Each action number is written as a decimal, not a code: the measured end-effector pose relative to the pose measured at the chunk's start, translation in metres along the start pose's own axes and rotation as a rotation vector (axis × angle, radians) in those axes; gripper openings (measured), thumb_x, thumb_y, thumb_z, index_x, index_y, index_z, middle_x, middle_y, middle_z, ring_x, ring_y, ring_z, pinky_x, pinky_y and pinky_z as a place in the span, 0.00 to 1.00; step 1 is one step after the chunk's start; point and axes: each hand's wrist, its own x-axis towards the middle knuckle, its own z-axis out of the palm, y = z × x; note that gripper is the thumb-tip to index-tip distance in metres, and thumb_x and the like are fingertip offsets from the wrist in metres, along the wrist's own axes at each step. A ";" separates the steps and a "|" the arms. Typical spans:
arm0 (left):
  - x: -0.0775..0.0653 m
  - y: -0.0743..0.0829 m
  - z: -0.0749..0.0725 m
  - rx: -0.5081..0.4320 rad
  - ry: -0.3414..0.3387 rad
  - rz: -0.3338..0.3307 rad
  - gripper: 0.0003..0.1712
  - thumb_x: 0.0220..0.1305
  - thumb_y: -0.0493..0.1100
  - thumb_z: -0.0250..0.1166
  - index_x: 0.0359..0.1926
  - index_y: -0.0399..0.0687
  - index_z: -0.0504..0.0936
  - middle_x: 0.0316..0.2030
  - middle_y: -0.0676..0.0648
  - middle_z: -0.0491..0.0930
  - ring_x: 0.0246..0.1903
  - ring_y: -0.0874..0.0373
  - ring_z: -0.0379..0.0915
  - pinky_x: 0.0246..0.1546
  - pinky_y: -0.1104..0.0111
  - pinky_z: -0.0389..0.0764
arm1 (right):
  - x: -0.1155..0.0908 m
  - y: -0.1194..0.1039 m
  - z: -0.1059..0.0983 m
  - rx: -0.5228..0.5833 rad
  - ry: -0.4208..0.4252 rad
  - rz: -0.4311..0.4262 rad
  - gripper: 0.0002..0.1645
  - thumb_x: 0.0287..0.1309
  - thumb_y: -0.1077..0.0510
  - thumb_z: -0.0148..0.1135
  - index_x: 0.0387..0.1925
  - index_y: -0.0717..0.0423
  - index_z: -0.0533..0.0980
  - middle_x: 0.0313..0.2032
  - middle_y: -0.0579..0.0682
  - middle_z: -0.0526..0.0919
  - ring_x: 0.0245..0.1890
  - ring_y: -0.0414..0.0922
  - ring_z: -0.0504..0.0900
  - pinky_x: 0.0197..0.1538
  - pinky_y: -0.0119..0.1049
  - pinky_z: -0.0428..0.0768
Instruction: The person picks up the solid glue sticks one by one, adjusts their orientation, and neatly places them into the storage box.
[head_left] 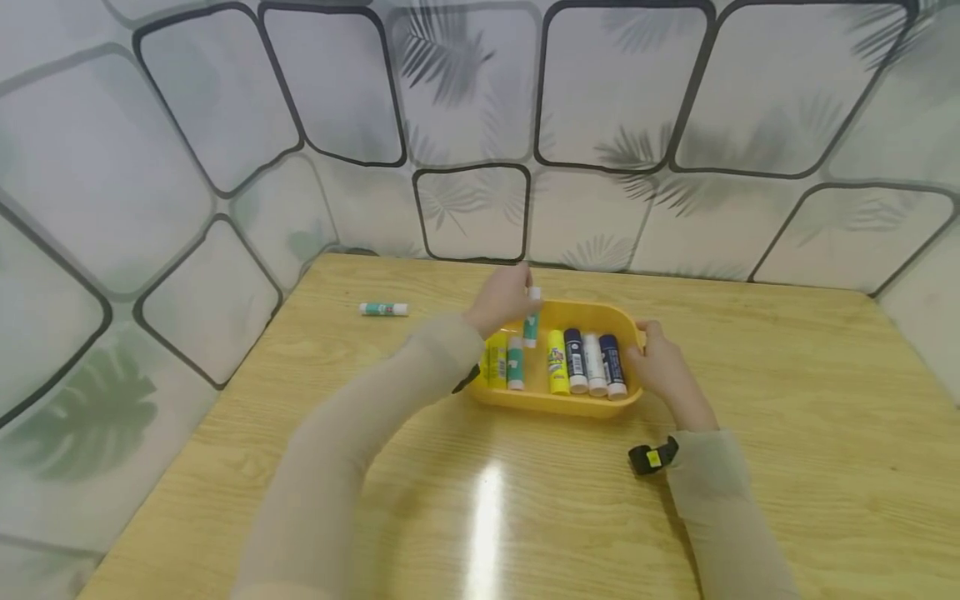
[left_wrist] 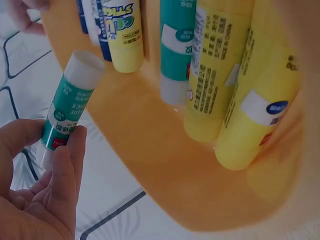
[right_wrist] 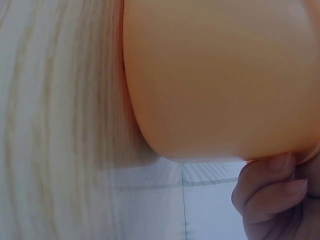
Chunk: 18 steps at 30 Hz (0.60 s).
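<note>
Between thumb and fingers my left hand [head_left: 501, 300] pinches a green-and-white glue stick [left_wrist: 70, 102], held upright over the back of a yellow plastic basket [head_left: 555, 404]. My right hand [head_left: 667, 367] grips the basket's right end, its curled fingers [right_wrist: 275, 197] at the rim in the right wrist view. Inside, on the right, lie a yellow glue stick [head_left: 558, 367], a navy one [head_left: 575, 362], a white one [head_left: 594, 367] and another navy one [head_left: 612, 367]. On the left lie a green glue stick [head_left: 515, 364] and two yellow ones [left_wrist: 217, 65], partly behind my left wrist in the head view.
Another green-and-white glue stick [head_left: 384, 309] lies on the wooden table [head_left: 810, 400], left of the basket near the back edge. A patterned curtain [head_left: 480, 108] hangs right behind the table and along its left side.
</note>
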 end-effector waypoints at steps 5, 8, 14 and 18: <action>-0.004 0.006 0.009 0.049 -0.057 -0.005 0.17 0.51 0.41 0.64 0.41 0.41 0.70 0.32 0.47 0.73 0.30 0.57 0.69 0.30 0.71 0.73 | 0.000 0.000 0.000 0.009 -0.007 -0.003 0.30 0.62 0.59 0.38 0.62 0.69 0.47 0.45 0.71 0.68 0.30 0.53 0.69 0.28 0.38 0.68; -0.008 0.009 0.013 0.075 -0.092 -0.018 0.22 0.52 0.41 0.65 0.46 0.39 0.70 0.37 0.46 0.73 0.33 0.58 0.70 0.35 0.70 0.74 | -0.001 0.000 0.001 0.012 -0.016 0.009 0.31 0.62 0.58 0.38 0.63 0.68 0.46 0.46 0.71 0.67 0.31 0.53 0.69 0.28 0.38 0.68; -0.008 0.012 0.018 0.129 -0.156 -0.012 0.22 0.53 0.41 0.64 0.48 0.40 0.70 0.38 0.47 0.73 0.33 0.59 0.70 0.36 0.71 0.74 | -0.001 0.001 0.001 0.021 -0.004 -0.002 0.31 0.62 0.58 0.38 0.63 0.68 0.46 0.39 0.67 0.70 0.24 0.49 0.68 0.24 0.37 0.68; -0.008 0.009 0.021 0.143 -0.209 -0.015 0.18 0.54 0.40 0.63 0.46 0.40 0.71 0.35 0.47 0.74 0.31 0.59 0.70 0.33 0.72 0.73 | 0.000 0.001 0.000 0.020 -0.003 -0.005 0.31 0.62 0.59 0.38 0.62 0.69 0.46 0.40 0.68 0.70 0.25 0.49 0.69 0.24 0.37 0.68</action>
